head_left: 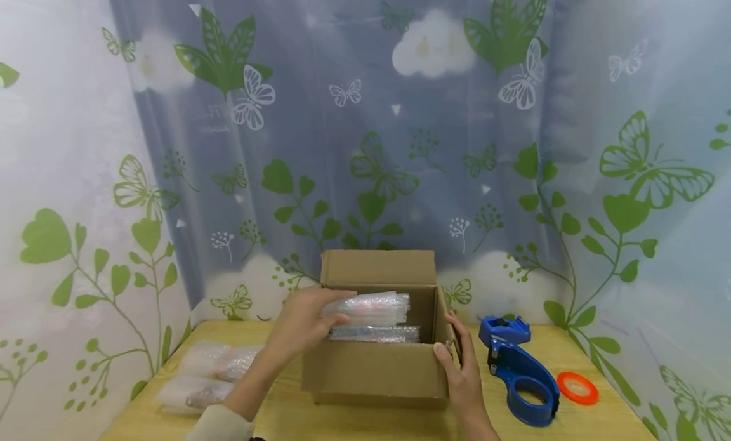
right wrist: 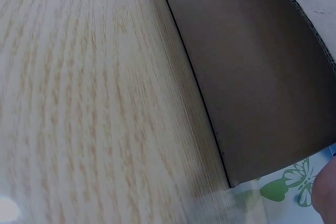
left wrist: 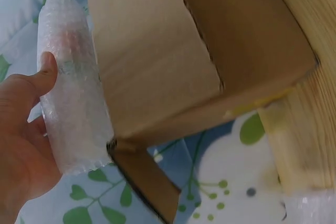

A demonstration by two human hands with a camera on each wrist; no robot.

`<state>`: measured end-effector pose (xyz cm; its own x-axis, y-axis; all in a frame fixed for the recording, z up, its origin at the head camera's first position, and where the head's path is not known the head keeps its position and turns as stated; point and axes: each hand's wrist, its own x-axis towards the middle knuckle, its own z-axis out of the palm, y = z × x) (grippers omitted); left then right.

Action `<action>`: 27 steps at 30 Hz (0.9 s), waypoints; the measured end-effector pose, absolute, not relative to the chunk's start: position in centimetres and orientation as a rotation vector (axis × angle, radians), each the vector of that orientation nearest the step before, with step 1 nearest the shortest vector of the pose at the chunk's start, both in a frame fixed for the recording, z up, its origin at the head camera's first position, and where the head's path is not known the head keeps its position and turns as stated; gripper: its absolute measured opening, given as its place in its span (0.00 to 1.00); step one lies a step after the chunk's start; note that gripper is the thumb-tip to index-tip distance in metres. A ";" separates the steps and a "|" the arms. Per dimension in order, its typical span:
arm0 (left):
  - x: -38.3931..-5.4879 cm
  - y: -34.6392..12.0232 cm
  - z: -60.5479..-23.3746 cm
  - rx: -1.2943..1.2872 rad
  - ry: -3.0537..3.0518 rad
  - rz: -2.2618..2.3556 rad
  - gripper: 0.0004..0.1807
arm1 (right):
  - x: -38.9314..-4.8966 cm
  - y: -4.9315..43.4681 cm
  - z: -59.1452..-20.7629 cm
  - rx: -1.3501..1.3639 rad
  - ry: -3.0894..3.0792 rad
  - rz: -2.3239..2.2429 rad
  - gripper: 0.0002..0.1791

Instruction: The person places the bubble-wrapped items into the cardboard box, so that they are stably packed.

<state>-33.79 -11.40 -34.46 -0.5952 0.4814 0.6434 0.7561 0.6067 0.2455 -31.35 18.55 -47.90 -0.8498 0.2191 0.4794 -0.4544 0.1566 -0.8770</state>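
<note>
A cardboard box (head_left: 377, 374) stands on the wooden table with its top flaps spread apart. Over its opening, my left hand (head_left: 302, 320) grips a bubble-wrapped package (head_left: 374, 309), thumb on the near side. The left wrist view shows this clear wrap (left wrist: 71, 93) with something faintly pink inside. Below it, another bubble-wrapped package (head_left: 377, 334) lies in the box. My right hand (head_left: 465, 377) holds the box at its right side, thumb by the front corner and fingers along the side flap. Only a fingertip (right wrist: 325, 192) shows in the right wrist view.
To the left, several bubble-wrapped packages (head_left: 197, 393) lie on the table (head_left: 274, 422). On the right are a blue tape dispenser (head_left: 525, 390), a smaller blue item (head_left: 505, 330) behind it and an orange tape roll (head_left: 578, 388). A patterned curtain (head_left: 365, 111) hangs behind the box.
</note>
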 end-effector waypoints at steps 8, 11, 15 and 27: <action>-34.6 -8.9 -35.5 -1.009 -2.377 -0.908 0.25 | -31.3 18.5 -47.9 0.226 -1.919 1.743 0.29; -34.9 -8.4 -35.8 -1.009 -2.403 -0.901 0.25 | -31.4 18.4 -48.0 0.240 -1.907 1.747 0.29; -35.3 -8.3 -36.2 -0.992 -2.456 -0.910 0.25 | -31.5 18.2 -48.0 0.248 -1.905 1.753 0.29; -36.5 -8.4 -37.2 -0.924 -2.529 -0.977 0.22 | -31.4 18.4 -48.1 0.227 -1.926 1.757 0.30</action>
<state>-36.48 -8.44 -37.23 -0.7577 0.4654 0.4575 0.6521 0.5677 0.5025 -31.36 18.38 -48.06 -0.8512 0.2175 0.4777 -0.4558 0.1452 -0.8782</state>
